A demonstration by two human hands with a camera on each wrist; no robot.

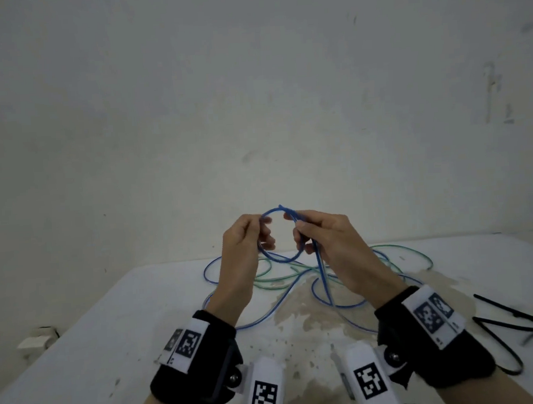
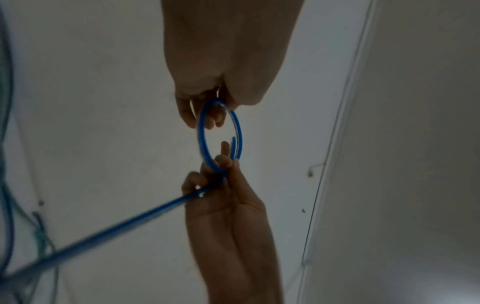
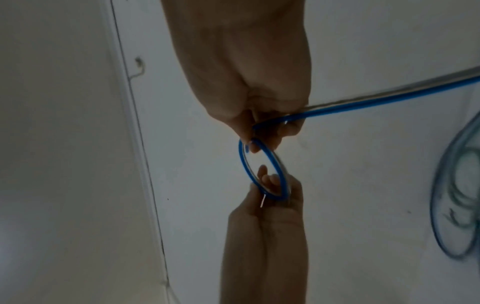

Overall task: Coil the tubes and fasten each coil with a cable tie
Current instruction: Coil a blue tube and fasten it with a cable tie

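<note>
The step in hand was the forming of the first turn of the blue tube (image 1: 293, 256), held raised above the white table (image 1: 80, 338) in front of the person. The left hand (image 1: 242, 253) pinched the left side of the loop, thumb and fingers closed together on the tube; the left wrist view showed the tube passing between the fingertips (image 2: 192, 119). The right hand (image 1: 327, 245) gripped the point where the loop closed, fingers curled round the crossing, with the tube's free end projecting just above the grip. From that grip the remaining length ran down to the table, where it lay in loose curves tangled with the green tube (image 1: 399, 250). One turn only was formed; most of the blue tube and all of the green tube remained uncoiled. Black cable ties (image 1: 513, 324) lay on the table to the person's right, apart from the tubes and unused. By judgement, the next move called for the left hand to draw up further slack and lay a second turn against the first, while the right hand kept the crossing clamped so the loop did not spring open. Because the two tubes overlapped, the green tube could be dragged along during drawing.
</note>
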